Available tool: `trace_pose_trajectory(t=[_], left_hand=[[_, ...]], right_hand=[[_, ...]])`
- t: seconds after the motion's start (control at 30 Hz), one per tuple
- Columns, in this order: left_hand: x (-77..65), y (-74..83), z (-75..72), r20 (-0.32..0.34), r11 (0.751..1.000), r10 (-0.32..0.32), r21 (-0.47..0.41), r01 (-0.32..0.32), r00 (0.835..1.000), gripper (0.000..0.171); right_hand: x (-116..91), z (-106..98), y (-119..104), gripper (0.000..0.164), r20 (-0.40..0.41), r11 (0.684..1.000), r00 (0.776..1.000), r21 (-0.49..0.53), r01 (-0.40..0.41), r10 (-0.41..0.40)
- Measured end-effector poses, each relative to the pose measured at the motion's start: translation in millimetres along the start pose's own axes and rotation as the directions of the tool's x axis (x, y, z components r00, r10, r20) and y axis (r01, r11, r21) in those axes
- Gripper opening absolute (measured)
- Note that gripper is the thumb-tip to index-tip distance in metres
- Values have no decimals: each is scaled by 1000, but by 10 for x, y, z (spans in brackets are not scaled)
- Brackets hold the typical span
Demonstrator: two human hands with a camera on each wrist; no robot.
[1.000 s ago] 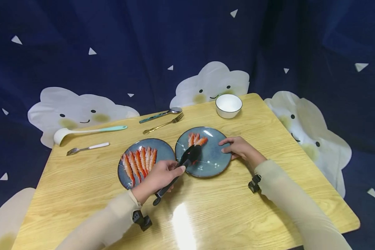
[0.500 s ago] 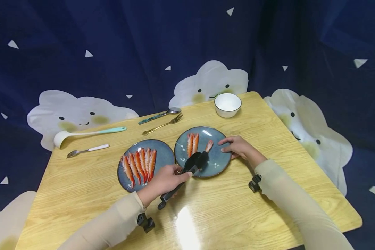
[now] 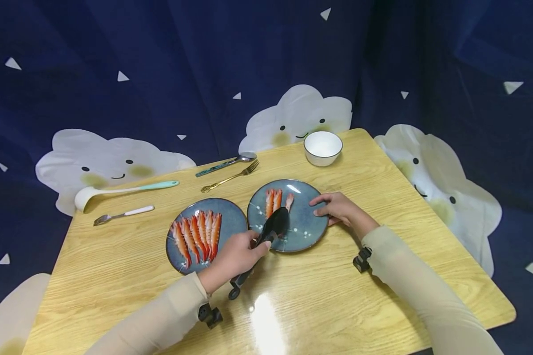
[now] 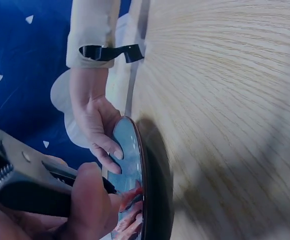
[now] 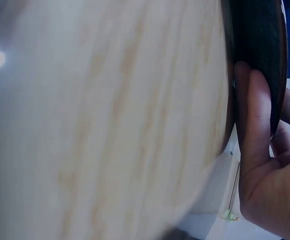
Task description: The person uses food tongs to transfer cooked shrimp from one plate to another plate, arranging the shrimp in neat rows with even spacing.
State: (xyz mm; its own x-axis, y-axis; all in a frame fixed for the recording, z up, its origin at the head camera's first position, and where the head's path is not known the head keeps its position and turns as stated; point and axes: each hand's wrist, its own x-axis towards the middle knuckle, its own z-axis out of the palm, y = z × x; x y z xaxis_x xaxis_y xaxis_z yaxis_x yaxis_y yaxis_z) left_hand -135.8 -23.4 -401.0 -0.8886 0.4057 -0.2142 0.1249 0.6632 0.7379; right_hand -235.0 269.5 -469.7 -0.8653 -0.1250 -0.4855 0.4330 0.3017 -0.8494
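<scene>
My left hand (image 3: 236, 256) grips black-headed tongs (image 3: 273, 228) over the right blue plate (image 3: 308, 229). Beside the head of the tongs lies one orange shrimp (image 3: 289, 200), partly covered, so I cannot tell whether they pinch it. Two more shrimp (image 3: 273, 198) lie side by side just left of it. My right hand (image 3: 343, 209) pinches the right rim of that plate; in the right wrist view its fingers (image 5: 259, 110) lie along the dark underside of the plate (image 5: 265, 35). Several shrimp (image 3: 200, 234) lie in a row on the left blue plate (image 3: 233, 212), nearest my left wrist.
Behind the plates stand a white bowl (image 3: 323, 148), a spoon (image 3: 225, 165) and a gold fork (image 3: 231, 177). Farther left lie a ladle (image 3: 126, 189) with a mint handle and a white-handled fork (image 3: 124, 215). A dark blue curtain (image 3: 204, 64) hangs behind the wooden table (image 3: 337, 301).
My left hand and the tongs have moved slightly right. The third shrimp first swung away to the right, then came back left, closer to the pair. The right hand stays on the rim.
</scene>
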Motion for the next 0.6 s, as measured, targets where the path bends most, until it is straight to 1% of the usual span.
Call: trace_pose_trajectory(t=[0.07,0.13,0.2,0.3,0.5,0.6], left_hand=[[10,-11,-10,23,997,-27,-76,29,999,37],[17,-21,-19,51,988,-61,-141,67,997,38],[23,-22,-27,63,982,-77,-167,87,995,40],[43,-24,-20,58,983,-85,-161,94,995,44],[100,-75,45,-12,996,-61,-68,60,998,49],[94,-83,54,-26,996,-69,-65,67,997,49]], right_hand=[[-3,0,-8,36,1,1000,1000,1,-3,3],[-6,-2,-15,36,4,1000,1000,2,-6,6],[-14,-6,-22,36,6,1000,1000,-3,-6,6],[-23,-16,-31,37,7,1000,1000,-7,-6,6],[-27,-7,-35,36,6,1000,1000,-12,-5,5],[-22,-3,-27,36,8,1000,1000,-11,-5,5]])
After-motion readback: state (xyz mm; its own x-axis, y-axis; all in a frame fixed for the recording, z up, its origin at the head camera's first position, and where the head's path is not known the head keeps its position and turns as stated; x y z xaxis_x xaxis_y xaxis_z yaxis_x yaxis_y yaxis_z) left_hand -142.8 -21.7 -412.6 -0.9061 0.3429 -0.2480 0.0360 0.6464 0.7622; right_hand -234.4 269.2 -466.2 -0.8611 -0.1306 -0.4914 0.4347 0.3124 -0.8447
